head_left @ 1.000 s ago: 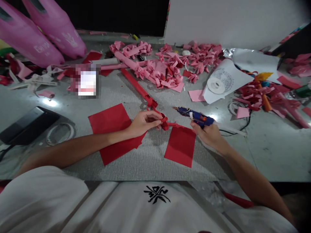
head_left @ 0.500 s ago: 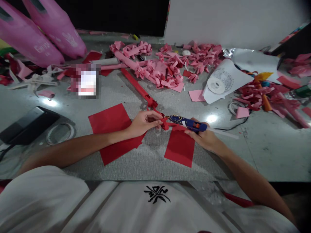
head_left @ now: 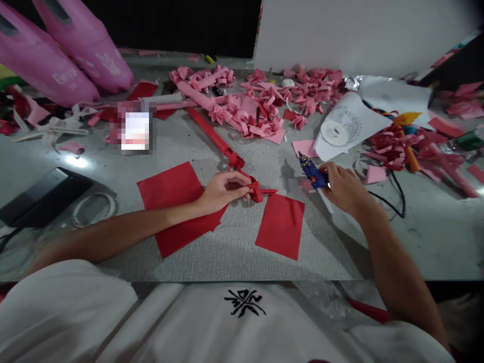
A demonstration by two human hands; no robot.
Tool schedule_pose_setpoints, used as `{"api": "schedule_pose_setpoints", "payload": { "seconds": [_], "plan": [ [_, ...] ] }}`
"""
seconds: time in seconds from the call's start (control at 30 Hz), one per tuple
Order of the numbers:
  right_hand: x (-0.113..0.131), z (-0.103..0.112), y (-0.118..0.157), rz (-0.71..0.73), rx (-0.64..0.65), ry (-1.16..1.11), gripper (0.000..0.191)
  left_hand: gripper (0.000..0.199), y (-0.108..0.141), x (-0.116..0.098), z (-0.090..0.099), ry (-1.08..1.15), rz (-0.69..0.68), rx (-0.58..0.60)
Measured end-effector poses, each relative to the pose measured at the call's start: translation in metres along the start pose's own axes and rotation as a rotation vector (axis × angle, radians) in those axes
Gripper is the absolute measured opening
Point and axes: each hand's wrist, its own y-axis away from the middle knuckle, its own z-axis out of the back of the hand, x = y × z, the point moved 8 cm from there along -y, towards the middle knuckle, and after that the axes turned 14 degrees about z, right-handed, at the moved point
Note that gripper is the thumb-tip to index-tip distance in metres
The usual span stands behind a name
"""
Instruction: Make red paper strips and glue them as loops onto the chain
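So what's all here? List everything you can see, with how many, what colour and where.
Glue gun: one, dark blue, right of centre
Folded paper piece: one, red, centre
Flat sheets: at least two, red, near side
Paper strip: one, red, beyond the folded paper piece
Curled paper pieces: many, pink, heaped far side
Printed paper: one, white, far right
Roll: one, white, on the printed paper
Bulky objects, use unclear: two, pink, far left
Pixelated item: one, mostly white, left
Device: one, black, left
Ring: one, whitish, beside the device
Cords: at least two, black, left and right
Tabletop: one, grey, underneath
Shirt: one, white, black emblem, bottom
Left hand: one, bare, pinching folded paper piece
Right hand: one, bare, gripping glue gun
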Motion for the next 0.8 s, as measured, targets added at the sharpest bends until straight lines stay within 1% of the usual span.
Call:
{"api": "schedule_pose_setpoints", "payload": {
  "seconds": [0.07,0.13,0.23,0.33,0.4,0.43,0.5,0.57,0.6,0.63,0.7,0.73,0.8],
  "plan": [
    [-0.01,-0.008,0.002,0.02,0.043,0.008,0.045,0.03,0.0,0.0,-0.001,0.011,0.002,0.013],
    [-0.016,-0.016,0.002,0.059,0.076,-0.011,0.047,0.03,0.0,0.0,-0.001,0.017,0.001,0.023],
    [-0.022,-0.02,0.002,0.095,0.07,-0.033,0.053,0.03,0.0,0.001,-0.001,0.016,-0.009,0.033],
    [-0.031,-0.014,0.004,0.098,0.049,-0.048,0.059,0.03,0.0,0.001,-0.001,0.004,-0.026,0.039],
    [-0.031,-0.002,0.006,0.098,0.027,-0.065,0.058,0.031,0.0,0.001,-0.001,0.004,-0.038,0.037],
    [-0.028,0.007,0.006,0.089,-0.004,-0.069,0.055,0.032,-0.001,0.001,-0.001,0.008,-0.042,0.038],
    [-0.012,0.026,0.003,0.06,-0.096,-0.094,0.045,0.033,-0.001,0.0,-0.001,0.018,-0.046,0.045],
    [0.018,0.038,-0.006,0.052,-0.179,-0.207,0.032,0.033,0.0,-0.001,-0.002,0.018,-0.047,0.055],
    [0.038,0.039,-0.014,0.074,-0.187,-0.251,0.029,0.033,0.0,-0.001,-0.003,0.014,-0.049,0.059],
    [0.059,0.037,-0.022,0.104,-0.18,-0.304,0.028,0.032,0.0,-0.002,-0.003,0.01,-0.05,0.063],
    [0.095,0.025,-0.04,0.161,-0.128,-0.536,0.025,0.03,0.0,-0.001,-0.003,0.003,-0.054,0.072],
    [0.108,0.02,-0.048,0.176,-0.12,-0.586,0.022,0.03,0.0,-0.001,-0.003,0.002,-0.057,0.077],
    [0.118,0.01,-0.059,0.131,-0.096,-0.708,0.019,0.029,0.0,0.0,-0.003,0.011,-0.059,0.087]
  ]
}}
